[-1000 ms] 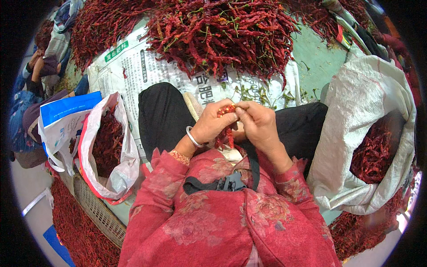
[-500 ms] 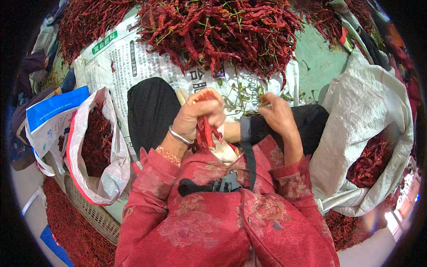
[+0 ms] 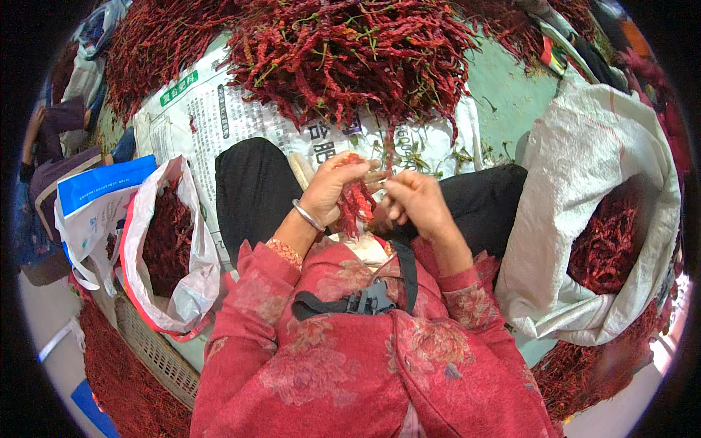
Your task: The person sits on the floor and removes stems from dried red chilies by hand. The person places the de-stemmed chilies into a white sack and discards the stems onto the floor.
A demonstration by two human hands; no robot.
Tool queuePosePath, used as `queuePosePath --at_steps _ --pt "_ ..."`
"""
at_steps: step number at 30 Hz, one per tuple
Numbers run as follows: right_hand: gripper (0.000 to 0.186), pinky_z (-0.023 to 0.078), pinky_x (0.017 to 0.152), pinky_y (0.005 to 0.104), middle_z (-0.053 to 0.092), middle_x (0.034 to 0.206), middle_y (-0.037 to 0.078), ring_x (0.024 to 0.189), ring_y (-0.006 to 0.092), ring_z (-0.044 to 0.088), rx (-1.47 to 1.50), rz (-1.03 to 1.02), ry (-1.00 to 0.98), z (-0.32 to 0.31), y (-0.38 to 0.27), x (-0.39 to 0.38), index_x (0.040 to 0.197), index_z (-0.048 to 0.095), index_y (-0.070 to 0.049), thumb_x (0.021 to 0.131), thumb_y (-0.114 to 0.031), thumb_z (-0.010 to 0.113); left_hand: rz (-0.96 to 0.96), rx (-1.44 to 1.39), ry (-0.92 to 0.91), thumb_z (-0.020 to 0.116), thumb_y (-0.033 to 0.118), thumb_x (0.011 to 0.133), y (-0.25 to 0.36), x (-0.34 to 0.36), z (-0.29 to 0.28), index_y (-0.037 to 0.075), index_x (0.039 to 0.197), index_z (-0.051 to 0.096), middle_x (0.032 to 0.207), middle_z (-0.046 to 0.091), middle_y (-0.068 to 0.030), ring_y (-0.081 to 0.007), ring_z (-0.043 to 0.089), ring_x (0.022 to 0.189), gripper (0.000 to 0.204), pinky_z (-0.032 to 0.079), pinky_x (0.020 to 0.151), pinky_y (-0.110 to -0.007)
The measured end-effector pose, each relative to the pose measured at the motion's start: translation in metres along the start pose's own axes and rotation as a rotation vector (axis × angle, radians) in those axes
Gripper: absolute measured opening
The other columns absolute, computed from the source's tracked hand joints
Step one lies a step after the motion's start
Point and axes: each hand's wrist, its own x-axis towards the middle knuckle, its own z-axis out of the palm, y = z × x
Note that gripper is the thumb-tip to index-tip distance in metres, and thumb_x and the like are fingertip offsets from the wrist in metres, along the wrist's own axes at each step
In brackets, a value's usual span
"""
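Note:
My left hand [image 3: 328, 191] is closed around a bunch of dried red chillies [image 3: 356, 206], which hangs below the thumb in front of my lap. Just right of the bunch is my right hand [image 3: 418, 208], fingers bent and thumb and forefinger pressed together at a small thing I cannot make out. Beyond both hands, loose green stems [image 3: 461, 155] lie on a printed white sack [image 3: 255, 124] spread under a large heap of red chillies [image 3: 350, 58].
An open white bag [image 3: 197, 270] holding chillies stands left beside a blue-and-white sack [image 3: 106, 182]. A bigger woven sack [image 3: 548, 182] of chillies stands right. Other heaps surround me, with a flat basket [image 3: 150, 350] at lower left. A co-worker's legs [image 3: 58, 139] show at far left.
My right hand moved out to the stems half a second ago and is now back beside the bunch. My left hand keeps hold of the chillies, with small shifts of position.

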Motion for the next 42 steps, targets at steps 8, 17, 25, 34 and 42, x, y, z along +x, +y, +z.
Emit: queuePosePath --at_steps 8,17,25,34,42 --pt "0.015 0.047 0.049 0.0258 0.061 0.059 0.005 0.052 0.0100 0.058 -0.141 -0.226 -0.030 0.013 0.000 -0.021 0.082 0.063 0.002 0.088 -0.009 0.055 0.007 -0.096 -0.079 0.057 0.009 0.088 -0.002 -0.002 0.004 -0.001 0.100 0.054 0.084 0.062 -0.0134 -0.0229 0.064 0.087 0.015 0.058 0.069 -0.035" --pt "0.024 0.049 0.065 0.0472 0.059 0.066 0.021 0.068 0.0402 0.061 -0.921 -0.259 0.247 -0.026 -0.009 0.031 0.072 0.064 -0.001 0.075 -0.024 0.067 0.212 -0.049 0.048 0.064 0.009 0.086 0.001 -0.003 0.013 0.000 0.113 0.051 0.078 0.053 -0.0025 -0.0093 0.052 0.063 0.031 0.049 0.065 -0.028" --pt "0.031 0.049 0.065 0.0454 0.063 0.073 0.022 0.064 0.0408 0.059 -0.781 -0.243 0.371 -0.016 0.005 0.098 0.081 0.065 0.001 0.074 -0.030 0.065 0.107 0.052 0.232 0.061 0.006 0.085 0.005 0.007 0.004 -0.001 0.100 0.058 0.067 0.050 0.0005 -0.0096 0.049 0.051 0.017 0.051 0.059 -0.029" --pt "0.016 0.038 0.040 0.0191 0.059 0.064 -0.001 0.045 0.0045 0.049 -0.109 -0.076 -0.141 0.004 -0.001 -0.001 0.088 0.061 -0.002 0.088 -0.018 0.059 -0.023 0.061 -0.011 0.058 0.007 0.087 -0.003 0.007 0.004 -0.004 0.113 0.055 0.104 0.063 -0.0128 -0.0211 0.063 0.094 0.029 0.052 0.083 -0.034" --pt "0.012 0.040 0.046 0.0190 0.059 0.064 0.000 0.051 0.0045 0.051 -0.085 -0.058 -0.065 -0.004 0.005 -0.008 0.085 0.064 0.000 0.085 -0.011 0.060 0.096 -0.103 -0.123 0.055 0.009 0.089 0.000 0.002 0.010 0.000 0.104 0.055 0.090 0.062 -0.0096 -0.0213 0.064 0.082 0.017 0.054 0.074 -0.035"
